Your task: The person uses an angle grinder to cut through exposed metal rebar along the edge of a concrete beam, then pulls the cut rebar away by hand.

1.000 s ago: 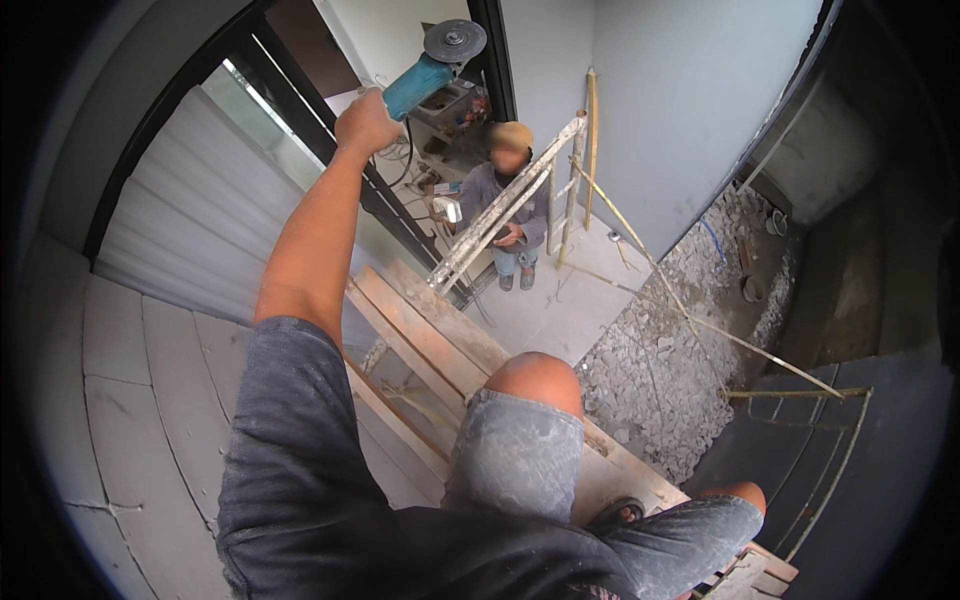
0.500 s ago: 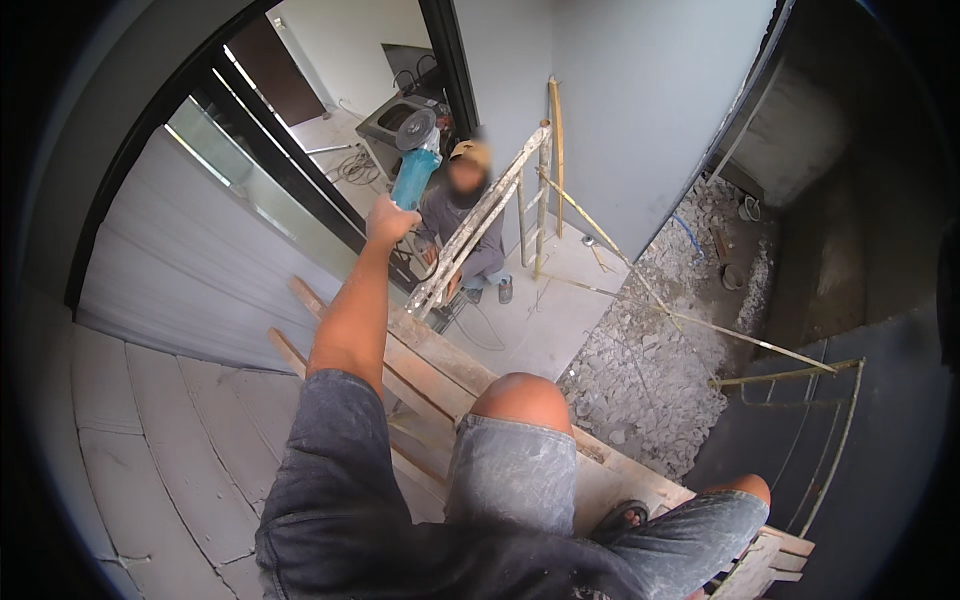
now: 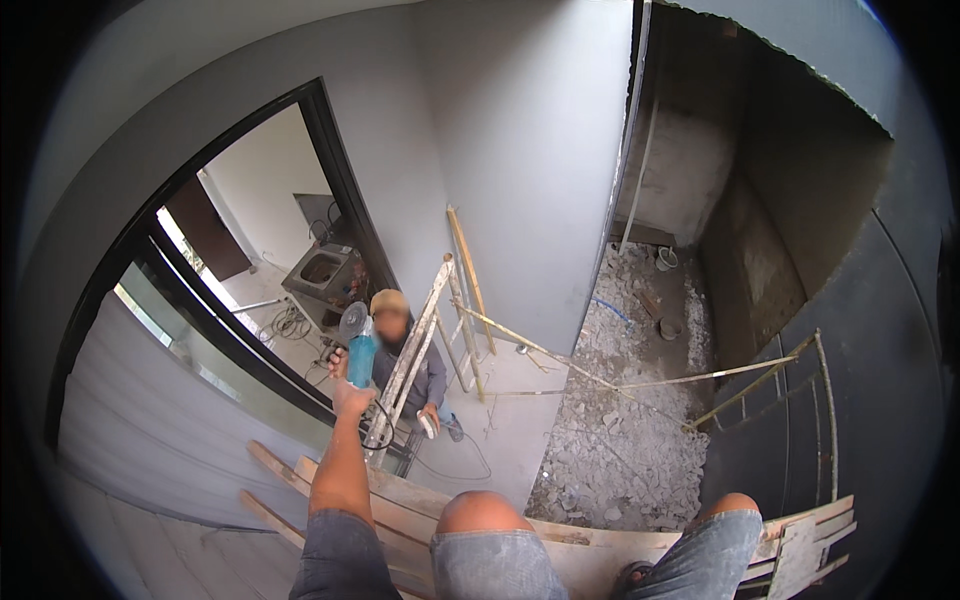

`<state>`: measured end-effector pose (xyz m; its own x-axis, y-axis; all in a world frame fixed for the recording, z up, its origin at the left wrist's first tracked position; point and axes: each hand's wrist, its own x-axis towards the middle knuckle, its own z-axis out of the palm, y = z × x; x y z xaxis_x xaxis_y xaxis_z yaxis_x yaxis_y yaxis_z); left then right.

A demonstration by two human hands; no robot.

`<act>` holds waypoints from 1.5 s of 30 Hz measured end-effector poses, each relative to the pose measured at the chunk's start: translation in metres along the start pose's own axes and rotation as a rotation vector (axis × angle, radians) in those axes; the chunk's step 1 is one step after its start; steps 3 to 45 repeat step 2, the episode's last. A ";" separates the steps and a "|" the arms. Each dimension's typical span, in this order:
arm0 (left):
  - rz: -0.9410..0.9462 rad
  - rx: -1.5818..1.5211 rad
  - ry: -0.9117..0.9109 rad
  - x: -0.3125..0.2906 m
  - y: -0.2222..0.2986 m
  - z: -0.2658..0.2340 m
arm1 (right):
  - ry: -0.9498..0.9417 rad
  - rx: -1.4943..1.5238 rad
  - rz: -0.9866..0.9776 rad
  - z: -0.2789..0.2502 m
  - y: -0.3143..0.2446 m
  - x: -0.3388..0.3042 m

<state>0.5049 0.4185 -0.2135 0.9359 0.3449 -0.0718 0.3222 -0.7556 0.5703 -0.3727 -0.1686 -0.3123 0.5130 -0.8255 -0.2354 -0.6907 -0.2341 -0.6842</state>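
At the end of my outstretched left arm, my left hand [image 3: 353, 398] is closed around the blue-green body of an angle grinder [image 3: 362, 364]. The grinder points away from me, its round grey disc at the top, and a dark cord hangs near my wrist. Below the platform a person in a tan cap [image 3: 389, 301] faces me; that person's raised hand [image 3: 337, 361] is right beside the grinder, but whether they touch I cannot tell. Their other hand [image 3: 431, 412] holds a small whitish object [image 3: 428, 426], its kind unclear. My right hand is out of view.
I sit on wooden planks [image 3: 400, 512] above the floor. A paint-spattered scaffold frame [image 3: 408, 365] with thin cross braces [image 3: 560, 356] stands ahead. Rubble [image 3: 625, 440] covers the ground to the right. Beyond a black-framed doorway [image 3: 340, 160] are a sink unit [image 3: 325, 272] and coiled cable [image 3: 291, 323].
My view has tilted up and turned right. The other person has raised a hand beside the grinder, and a whitish object now shows in their other hand. My left hand still grips the grinder.
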 end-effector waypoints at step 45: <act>0.049 -0.066 -0.051 -0.002 -0.004 0.002 | 0.083 0.125 0.347 -0.016 -0.008 -0.002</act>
